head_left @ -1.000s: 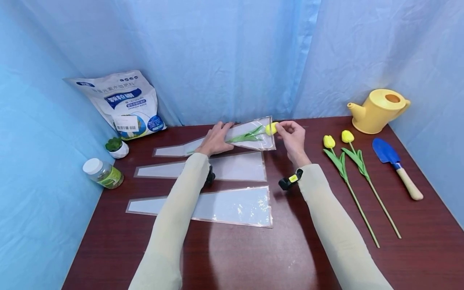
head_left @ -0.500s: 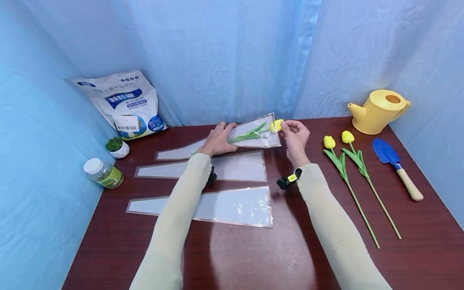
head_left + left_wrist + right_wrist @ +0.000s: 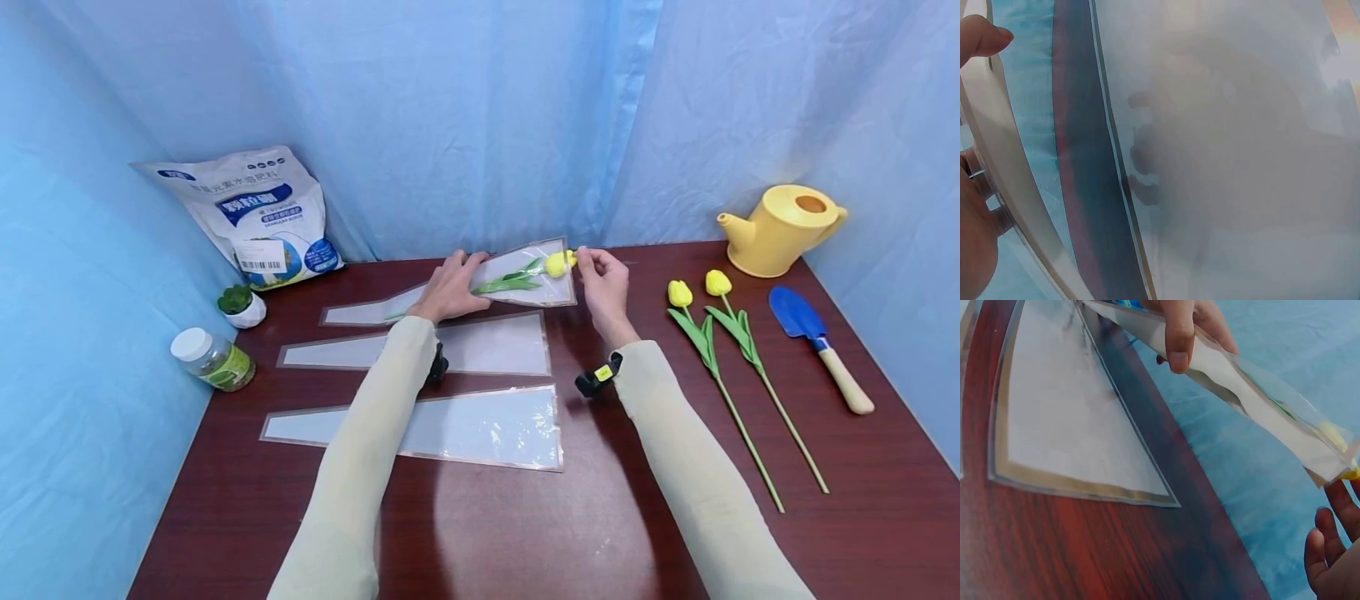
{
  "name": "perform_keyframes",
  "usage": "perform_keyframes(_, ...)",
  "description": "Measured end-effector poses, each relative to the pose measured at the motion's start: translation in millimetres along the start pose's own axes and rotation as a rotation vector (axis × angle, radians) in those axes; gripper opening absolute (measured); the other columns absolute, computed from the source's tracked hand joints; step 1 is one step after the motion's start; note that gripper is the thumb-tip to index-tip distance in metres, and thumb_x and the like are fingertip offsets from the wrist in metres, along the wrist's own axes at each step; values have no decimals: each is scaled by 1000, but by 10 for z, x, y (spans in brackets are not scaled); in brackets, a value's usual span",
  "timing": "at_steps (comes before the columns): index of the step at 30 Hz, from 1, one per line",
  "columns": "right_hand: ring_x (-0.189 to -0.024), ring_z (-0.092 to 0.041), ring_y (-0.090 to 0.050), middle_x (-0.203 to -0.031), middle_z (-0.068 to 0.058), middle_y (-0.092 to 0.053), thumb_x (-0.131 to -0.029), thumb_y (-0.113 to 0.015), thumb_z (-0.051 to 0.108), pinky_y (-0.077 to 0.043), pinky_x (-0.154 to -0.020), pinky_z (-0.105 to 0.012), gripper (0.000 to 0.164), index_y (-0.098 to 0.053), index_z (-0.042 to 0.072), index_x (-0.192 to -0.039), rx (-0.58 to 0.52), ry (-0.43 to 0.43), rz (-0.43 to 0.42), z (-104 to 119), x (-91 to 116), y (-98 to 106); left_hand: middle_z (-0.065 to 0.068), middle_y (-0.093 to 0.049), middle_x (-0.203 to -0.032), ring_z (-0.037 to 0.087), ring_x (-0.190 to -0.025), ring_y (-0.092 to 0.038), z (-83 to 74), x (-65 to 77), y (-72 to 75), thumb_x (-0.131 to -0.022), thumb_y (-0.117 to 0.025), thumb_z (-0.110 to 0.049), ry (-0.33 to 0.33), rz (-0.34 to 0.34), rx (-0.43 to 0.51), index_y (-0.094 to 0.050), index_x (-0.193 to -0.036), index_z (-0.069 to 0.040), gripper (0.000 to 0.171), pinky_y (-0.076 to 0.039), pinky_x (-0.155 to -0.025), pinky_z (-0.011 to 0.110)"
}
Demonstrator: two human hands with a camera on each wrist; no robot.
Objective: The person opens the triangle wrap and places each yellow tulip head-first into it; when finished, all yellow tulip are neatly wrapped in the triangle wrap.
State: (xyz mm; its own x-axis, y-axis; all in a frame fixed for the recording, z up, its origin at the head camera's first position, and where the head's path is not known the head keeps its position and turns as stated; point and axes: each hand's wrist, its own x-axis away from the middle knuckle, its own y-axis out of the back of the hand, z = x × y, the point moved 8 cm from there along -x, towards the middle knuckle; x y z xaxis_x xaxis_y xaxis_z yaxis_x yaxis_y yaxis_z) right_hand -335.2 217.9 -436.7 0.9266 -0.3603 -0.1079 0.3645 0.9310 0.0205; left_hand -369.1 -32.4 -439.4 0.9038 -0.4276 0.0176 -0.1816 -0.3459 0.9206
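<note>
My left hand [image 3: 452, 287] grips the farthest of the tapered clear-and-white flower sleeves [image 3: 491, 275], thumb on one side and fingers on the other in the right wrist view. Its wide mouth is lifted off the table and points right. Inside lies a yellow artificial tulip [image 3: 557, 264], green leaves showing through the film, the bloom near the mouth. At that mouth my right hand [image 3: 606, 287] pinches the bloom's tip; in the right wrist view its fingers [image 3: 1335, 550] are under the yellow petals. The left wrist view is mostly filled by a sleeve's pale surface [image 3: 1241, 175].
Two more sleeves, a middle one [image 3: 502, 346] and a near one [image 3: 480, 425], lie flat. To the right are two tulips [image 3: 708, 342], a blue trowel [image 3: 798, 315] and a yellow watering can [image 3: 780, 233]. Leftward stand a fertilizer bag [image 3: 262, 217], potted succulent [image 3: 243, 308] and jar [image 3: 217, 358].
The sleeve's mouth rose, then dropped slightly. Over the last half second the bloom has slid left, deeper into the sleeve, and my right hand has shifted left with it. My left hand keeps its grip.
</note>
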Motion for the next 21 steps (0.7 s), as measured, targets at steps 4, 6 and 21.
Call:
perform_keyframes(4,-99,-7,-56,-113,-3,-68,-103,-53,37,-50,-92,-39,45,-69,-2,-118,2,-29,66,-22,23,-28,11,-46,-120,24,-96,-41,17,-4,15,-84,-71,-39,21,-9,-18,-36,-154,-21,80,-35,-79,36)
perform_keyframes(6,-102,-4,-55,-119,-4,-66,-103,-52,39,-48,-96,-41,47,-69,-1,-120,-7,-41,95,-32,33,-42,10,-45,-117,24,-94,-40,22,-7,20,-84,-71,-40,27,-14,-21,-36,-153,-22,79,-33,-77,35)
perform_keyframes(21,-96,-7,-61,-87,20,-70,-101,-55,12,-46,-90,-31,34,-62,-13,-122,-141,-72,195,-57,60,-123,11,-46,-119,25,-95,-40,31,7,35,-84,-70,-40,28,-15,-23,-36,-154,-21,81,-34,-78,35)
